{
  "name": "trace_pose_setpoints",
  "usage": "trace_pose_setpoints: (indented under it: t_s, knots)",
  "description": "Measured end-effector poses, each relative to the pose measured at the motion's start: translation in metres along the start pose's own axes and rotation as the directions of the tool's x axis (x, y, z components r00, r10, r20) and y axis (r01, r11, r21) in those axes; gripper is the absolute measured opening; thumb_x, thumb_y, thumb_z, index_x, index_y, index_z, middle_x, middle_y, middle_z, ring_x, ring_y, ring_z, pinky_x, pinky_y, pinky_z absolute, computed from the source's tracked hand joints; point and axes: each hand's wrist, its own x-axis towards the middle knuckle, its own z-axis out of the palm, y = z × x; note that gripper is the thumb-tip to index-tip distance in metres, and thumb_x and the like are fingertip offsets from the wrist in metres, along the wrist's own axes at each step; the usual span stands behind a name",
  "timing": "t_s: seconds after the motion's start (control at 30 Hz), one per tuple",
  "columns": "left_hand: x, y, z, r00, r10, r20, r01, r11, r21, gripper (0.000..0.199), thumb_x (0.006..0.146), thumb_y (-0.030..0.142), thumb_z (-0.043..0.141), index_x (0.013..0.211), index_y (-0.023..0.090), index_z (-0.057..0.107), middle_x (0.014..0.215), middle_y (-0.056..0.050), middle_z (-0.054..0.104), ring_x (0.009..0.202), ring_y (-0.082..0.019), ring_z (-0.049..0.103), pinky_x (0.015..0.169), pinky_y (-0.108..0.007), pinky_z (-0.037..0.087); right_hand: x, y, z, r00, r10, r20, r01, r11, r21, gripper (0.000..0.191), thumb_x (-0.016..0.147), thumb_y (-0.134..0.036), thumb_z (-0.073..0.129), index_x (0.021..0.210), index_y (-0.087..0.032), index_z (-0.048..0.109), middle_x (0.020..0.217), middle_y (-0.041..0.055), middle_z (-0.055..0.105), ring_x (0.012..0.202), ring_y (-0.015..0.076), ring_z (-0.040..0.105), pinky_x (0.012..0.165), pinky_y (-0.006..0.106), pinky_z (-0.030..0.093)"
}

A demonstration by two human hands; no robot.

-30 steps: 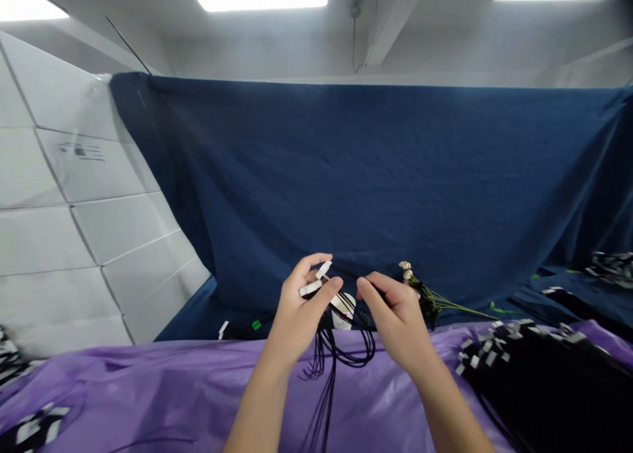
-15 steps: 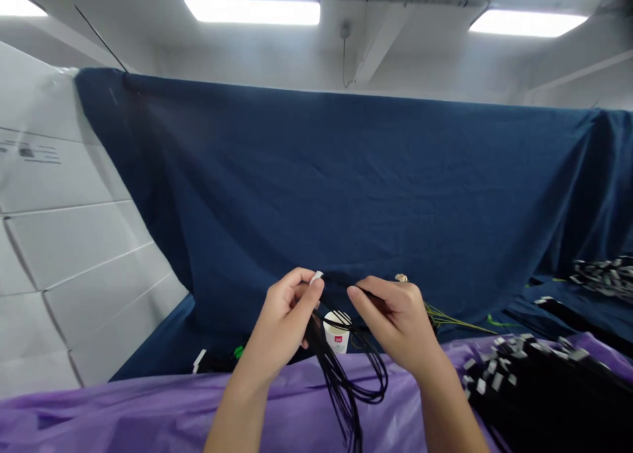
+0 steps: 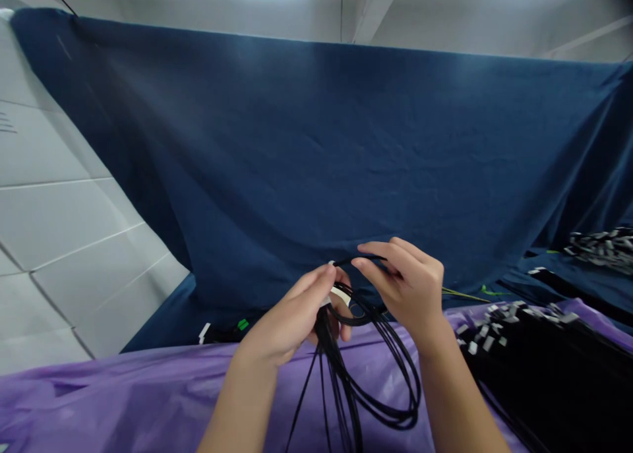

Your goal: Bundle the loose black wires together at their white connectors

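A dark blue cloth hangs as a backdrop across the full width of the view. White panelled wall stands at left. Pale ceiling runs above the cloth. Purple sheet covers the bench in the foreground.

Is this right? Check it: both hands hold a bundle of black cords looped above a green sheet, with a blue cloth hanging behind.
Not quite. The head view shows the sheet is purple, not green. The rest holds: the left hand and right hand hold the bundle of black cords looped above it, with the blue cloth hanging behind.
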Motion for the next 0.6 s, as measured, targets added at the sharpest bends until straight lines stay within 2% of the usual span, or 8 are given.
trace_pose_setpoints:
  t_s: [0.1,0.17,0.27,0.33,0.43,0.5,0.53,0.6]
  knots:
    - [0.004,-0.003,0.001,0.996,-0.026,0.09,0.026,1.0,0.008,0.047,0.085,0.065,0.051,0.101,0.021,0.059,0.055,-0.002,0.061,0.044,-0.014,0.055,0.039,-0.018,0.025,0.001,0.002,0.001,0.998,0.017,-0.067,-0.018,1.0,-0.026,0.012,0.085,-0.027,0.07,0.091,-0.017,0.069,0.067,-0.0013,0.06,0.054,0.0086,0.05,0.052,0.022,0.041]
    - [0.006,-0.004,0.004,0.995,0.0,0.095,0.005,0.998,-0.056,0.045,0.084,0.063,0.053,0.099,0.021,0.058,0.056,0.0,0.058,0.044,-0.012,0.052,0.04,-0.018,0.024,0.001,0.003,0.002,0.993,0.022,-0.118,-0.029,0.998,-0.062,0.013,0.083,-0.028,0.072,0.091,-0.019,0.068,0.068,-0.0014,0.06,0.055,0.0095,0.051,0.055,0.023,0.043]
    - [0.008,-0.002,0.009,0.996,0.076,0.043,-0.065,0.973,-0.221,0.038,0.082,0.056,0.062,0.094,0.02,0.057,0.065,0.001,0.056,0.05,-0.01,0.051,0.043,-0.017,0.026,0.003,0.001,0.007,0.974,-0.005,-0.226,-0.041,0.979,-0.2,0.019,0.082,-0.03,0.073,0.097,-0.02,0.067,0.085,0.0041,0.063,0.076,0.0168,0.06,0.073,0.031,0.048]
    - [0.01,-0.001,0.011,0.993,0.117,-0.012,-0.115,0.947,-0.299,0.036,0.083,0.053,0.062,0.093,0.02,0.056,0.065,0.002,0.054,0.053,-0.01,0.05,0.046,-0.018,0.03,0.003,-0.001,0.01,0.947,-0.019,-0.322,-0.075,0.958,-0.278,0.022,0.081,-0.029,0.072,0.101,-0.02,0.066,0.096,0.0077,0.062,0.09,0.0219,0.06,0.083,0.037,0.047]
    - [0.011,0.001,0.011,0.974,0.203,-0.098,-0.225,0.909,-0.352,0.032,0.087,0.051,0.058,0.09,0.019,0.056,0.063,0.002,0.053,0.056,-0.01,0.049,0.051,-0.019,0.037,0.002,-0.006,0.015,0.916,0.04,-0.399,-0.135,0.968,-0.211,0.011,0.083,-0.023,0.068,0.093,-0.02,0.064,0.091,0.0066,0.06,0.085,0.0202,0.059,0.079,0.035,0.048]
    - [0.011,0.002,0.008,0.948,0.278,-0.156,-0.317,0.873,-0.37,0.031,0.088,0.049,0.059,0.086,0.018,0.057,0.068,0.0,0.055,0.063,-0.011,0.052,0.058,-0.02,0.042,0.001,-0.009,0.019,0.926,0.158,-0.342,-0.19,0.98,-0.062,0.005,0.085,-0.022,0.064,0.085,-0.021,0.06,0.08,0.0027,0.059,0.073,0.016,0.057,0.069,0.03,0.049]
    - [0.011,0.002,0.007,0.933,0.31,-0.182,-0.358,0.855,-0.377,0.031,0.087,0.048,0.06,0.084,0.018,0.057,0.071,-0.001,0.057,0.067,-0.011,0.053,0.062,-0.021,0.044,0.0,-0.01,0.021,0.936,0.232,-0.266,-0.234,0.972,0.024,0.006,0.084,-0.023,0.064,0.082,-0.021,0.059,0.075,0.001,0.059,0.067,0.0142,0.056,0.064,0.027,0.048]
    - [0.011,0.003,0.005,0.908,0.359,-0.214,-0.417,0.821,-0.391,0.032,0.086,0.048,0.062,0.079,0.017,0.057,0.076,-0.001,0.057,0.073,-0.012,0.055,0.07,-0.023,0.046,-0.002,-0.013,0.024,0.929,0.369,-0.031,-0.356,0.914,0.197,0.008,0.084,-0.026,0.064,0.082,-0.02,0.058,0.07,-0.0011,0.059,0.06,0.0118,0.054,0.057,0.024,0.045]
